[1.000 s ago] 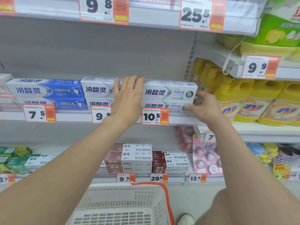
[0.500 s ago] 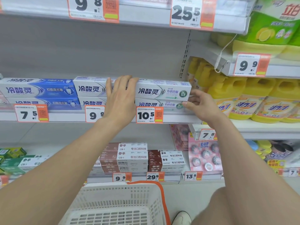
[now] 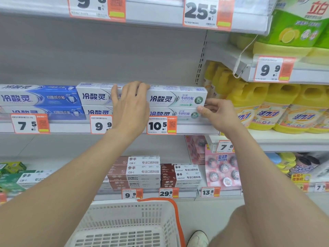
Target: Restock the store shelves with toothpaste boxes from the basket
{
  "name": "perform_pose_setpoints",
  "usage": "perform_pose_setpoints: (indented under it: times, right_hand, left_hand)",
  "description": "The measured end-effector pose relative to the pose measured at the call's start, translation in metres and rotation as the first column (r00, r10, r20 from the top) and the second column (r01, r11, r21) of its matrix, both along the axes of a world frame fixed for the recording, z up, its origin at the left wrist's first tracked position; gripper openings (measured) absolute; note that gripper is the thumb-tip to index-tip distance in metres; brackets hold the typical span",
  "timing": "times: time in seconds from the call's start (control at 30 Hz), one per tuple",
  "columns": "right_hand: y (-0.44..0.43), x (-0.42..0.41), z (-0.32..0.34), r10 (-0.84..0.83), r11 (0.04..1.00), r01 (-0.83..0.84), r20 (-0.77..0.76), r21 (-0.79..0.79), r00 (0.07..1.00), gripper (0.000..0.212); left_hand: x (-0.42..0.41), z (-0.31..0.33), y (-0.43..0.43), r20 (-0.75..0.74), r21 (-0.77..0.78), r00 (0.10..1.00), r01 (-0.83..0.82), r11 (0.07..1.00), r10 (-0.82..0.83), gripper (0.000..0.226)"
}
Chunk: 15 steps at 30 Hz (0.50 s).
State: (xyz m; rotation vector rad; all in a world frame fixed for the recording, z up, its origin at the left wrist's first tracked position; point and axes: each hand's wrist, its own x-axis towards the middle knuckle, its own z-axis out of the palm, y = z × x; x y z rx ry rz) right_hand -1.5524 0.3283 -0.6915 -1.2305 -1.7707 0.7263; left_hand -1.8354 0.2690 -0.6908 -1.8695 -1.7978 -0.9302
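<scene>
White and green toothpaste boxes (image 3: pixel 178 98) lie stacked two high on the middle shelf (image 3: pixel 71 128), above the 10.5 price tag. My left hand (image 3: pixel 130 106) rests flat against the front of the stack, fingers over its top edge. My right hand (image 3: pixel 216 113) pinches the right end of the lower green box (image 3: pixel 185 114). To the left sit a white stack (image 3: pixel 94 98) and a blue stack (image 3: pixel 39 98). The white basket (image 3: pixel 128 227) with an orange handle sits below, and no boxes show in its visible part.
Yellow detergent bottles (image 3: pixel 277 107) fill the shelf to the right. Brown and white toothpaste boxes (image 3: pixel 142 172) and pink packs (image 3: pixel 222 170) sit on the lower shelf. Green boxes (image 3: pixel 12 175) lie at lower left. A shoe (image 3: pixel 197 238) shows beside the basket.
My hands stay on the green stack. The right hand's fingers have closed into a tighter pinch at the lower box's end. The view has shifted slightly.
</scene>
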Motion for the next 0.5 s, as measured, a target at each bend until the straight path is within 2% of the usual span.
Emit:
perform_pose_setpoints:
  times: [0.27, 0.5]
  right_hand:
    - [0.0033, -0.0015, -0.0021, -0.023, 0.998, 0.016, 0.1, 0.068, 0.995, 0.025]
    - [0.0012, -0.0022, -0.0019, -0.07, 0.996, 0.06, 0.176, 0.061, 0.982, 0.024]
  left_hand:
    - [-0.0021, -0.0009, 0.0017, -0.029, 0.014, 0.999, -0.026, 1.0, 0.027, 0.048]
    - [-0.0038, -0.0026, -0.0016, -0.036, 0.021, 0.999, -0.011, 1.0, 0.012, 0.053]
